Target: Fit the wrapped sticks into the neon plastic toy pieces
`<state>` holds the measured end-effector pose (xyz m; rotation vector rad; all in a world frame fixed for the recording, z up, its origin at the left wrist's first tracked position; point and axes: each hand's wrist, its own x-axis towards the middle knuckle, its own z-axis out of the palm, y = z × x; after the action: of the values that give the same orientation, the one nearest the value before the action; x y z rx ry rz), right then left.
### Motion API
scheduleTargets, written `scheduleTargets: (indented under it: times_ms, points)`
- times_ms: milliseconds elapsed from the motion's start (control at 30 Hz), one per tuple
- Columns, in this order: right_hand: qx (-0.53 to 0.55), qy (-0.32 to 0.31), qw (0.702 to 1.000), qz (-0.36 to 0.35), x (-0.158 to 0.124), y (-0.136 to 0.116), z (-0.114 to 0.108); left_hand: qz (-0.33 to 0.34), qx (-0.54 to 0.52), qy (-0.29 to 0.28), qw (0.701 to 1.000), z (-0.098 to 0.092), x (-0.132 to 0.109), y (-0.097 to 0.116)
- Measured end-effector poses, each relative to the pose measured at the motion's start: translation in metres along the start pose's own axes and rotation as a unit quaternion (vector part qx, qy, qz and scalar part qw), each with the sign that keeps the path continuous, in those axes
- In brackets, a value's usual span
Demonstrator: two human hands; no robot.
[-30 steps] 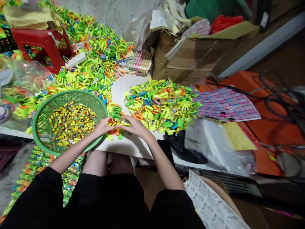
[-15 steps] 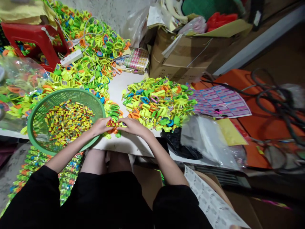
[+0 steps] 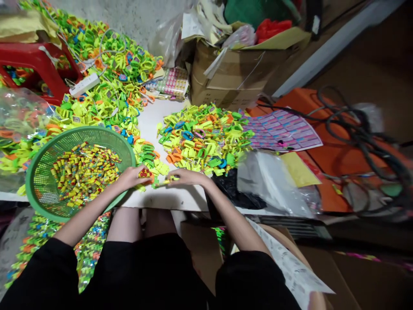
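Note:
My left hand is closed on a small red and yellow plastic piece at the rim of the green basket. My right hand lies low on the white tabletop, its fingers pinching a thin yellow-green strip. The two hands sit a little apart at the table's near edge. The basket holds several small yellow wrapped pieces. A heap of neon yellow, green and orange plastic rings lies just beyond my right hand.
A bigger heap of rings spreads at the back left around a red stool and a white power strip. Cardboard boxes stand behind. Sticker sheets, clear bags, black cables lie right.
My hands have drawn slightly apart; the right hand has dropped flat to the table with the strip. The camera has swung right, shifting the scene to the left.

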<state>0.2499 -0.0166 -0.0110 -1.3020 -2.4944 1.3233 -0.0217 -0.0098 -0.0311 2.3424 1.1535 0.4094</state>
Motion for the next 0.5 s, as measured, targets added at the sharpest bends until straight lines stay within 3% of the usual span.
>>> scheduleTargets:
  times_ms: [33,67,100,133,200,233,267,300,333,400,433,500]
  points:
    - [0.003,-0.016,1.000,0.023,-0.010,0.009,-0.012,-0.005,-0.008,0.006,1.000,0.000,0.000,0.000]
    - [0.003,0.010,0.999,0.047,-0.021,0.017,-0.023,-0.007,-0.015,0.008,1.000,0.000,0.000,0.000]
    - [-0.001,0.092,0.993,0.073,-0.031,0.025,-0.033,-0.009,-0.020,0.009,1.000,-0.001,0.001,-0.001]
    - [-0.010,0.217,0.971,0.101,-0.040,0.033,-0.041,-0.010,-0.024,0.009,1.000,-0.001,0.001,0.000]
    - [-0.036,0.484,0.863,0.139,-0.050,0.044,-0.046,-0.013,-0.035,0.014,0.999,-0.001,0.001,0.000]
    - [-0.049,0.569,0.808,0.144,-0.050,0.048,-0.043,-0.014,-0.041,0.017,0.999,-0.001,0.002,0.001]
    - [-0.060,0.606,0.781,0.140,-0.046,0.052,-0.036,-0.014,-0.047,0.019,0.999,-0.001,0.002,0.002]
    - [-0.067,0.595,0.790,0.129,-0.038,0.054,-0.026,-0.015,-0.051,0.019,0.998,-0.002,0.002,0.002]
    - [-0.071,0.549,0.825,0.115,-0.028,0.055,-0.015,-0.015,-0.054,0.017,0.998,-0.003,0.002,0.002]
    - [-0.074,0.388,0.914,0.090,-0.004,0.054,0.009,-0.019,-0.057,0.008,0.998,-0.007,0.000,0.001]
    - [-0.078,0.315,0.943,0.079,0.008,0.051,0.019,-0.022,-0.058,0.004,0.998,-0.010,-0.003,0.000]
    - [-0.088,0.266,0.958,0.058,0.027,0.044,0.031,-0.027,-0.058,0.007,0.998,-0.017,-0.007,0.000]
